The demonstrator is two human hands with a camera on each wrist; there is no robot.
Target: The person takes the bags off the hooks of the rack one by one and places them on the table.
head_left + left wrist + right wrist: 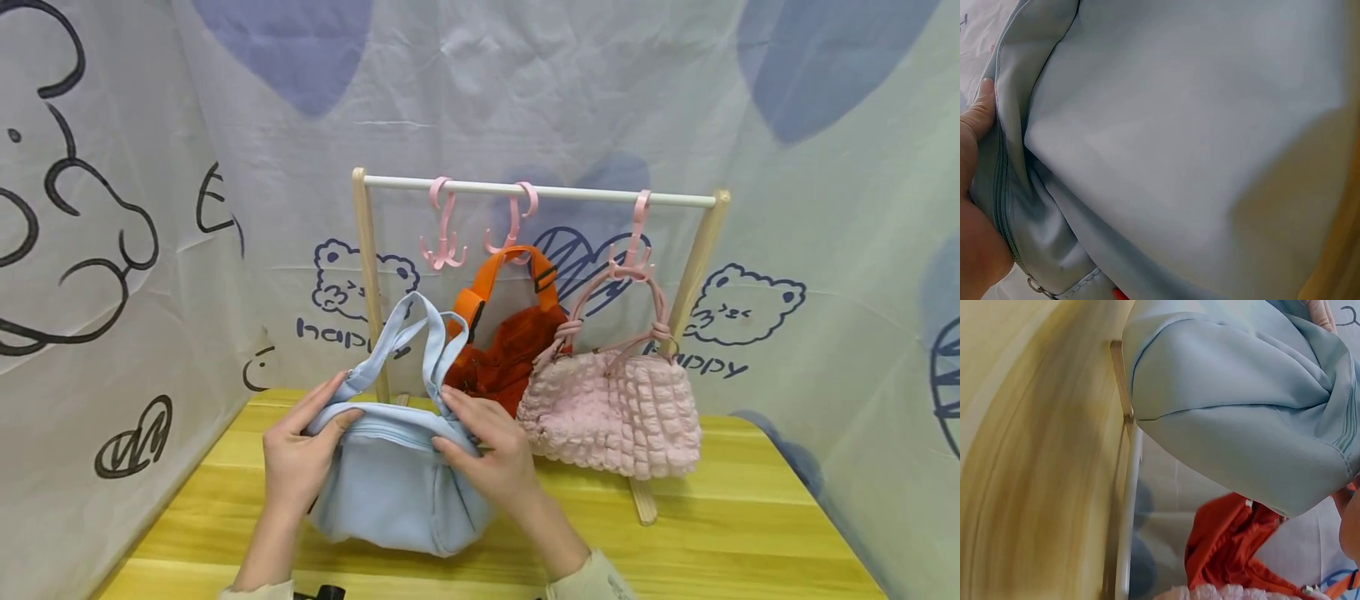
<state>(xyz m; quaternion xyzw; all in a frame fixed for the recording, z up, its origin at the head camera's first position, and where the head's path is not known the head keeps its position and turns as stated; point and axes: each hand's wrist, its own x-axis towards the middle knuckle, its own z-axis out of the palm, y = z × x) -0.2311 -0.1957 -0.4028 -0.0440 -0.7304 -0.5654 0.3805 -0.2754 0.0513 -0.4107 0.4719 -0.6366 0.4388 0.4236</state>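
Note:
A light blue fabric bag (390, 492) with a zipper along its top is held up over the table by both hands. My left hand (300, 446) pinches its top left corner, thumb in front and fingers behind. At the top right corner, my right hand (491, 446) grips it the same way. The blue straps (431, 342) rise in loops above the zipper. In the left wrist view, the bag's zipper (1002, 187) runs beside the thumb. The bag's side panel (1229, 369) fills much of the right wrist view.
Behind stands a rack with a white rail (585, 193) and wooden posts. Pink hooks (444, 242) hang from it. An orange bag (502, 350) and a pink quilted bag (615, 408) hang there, right of the blue bag. The wooden table (720, 533) lies below.

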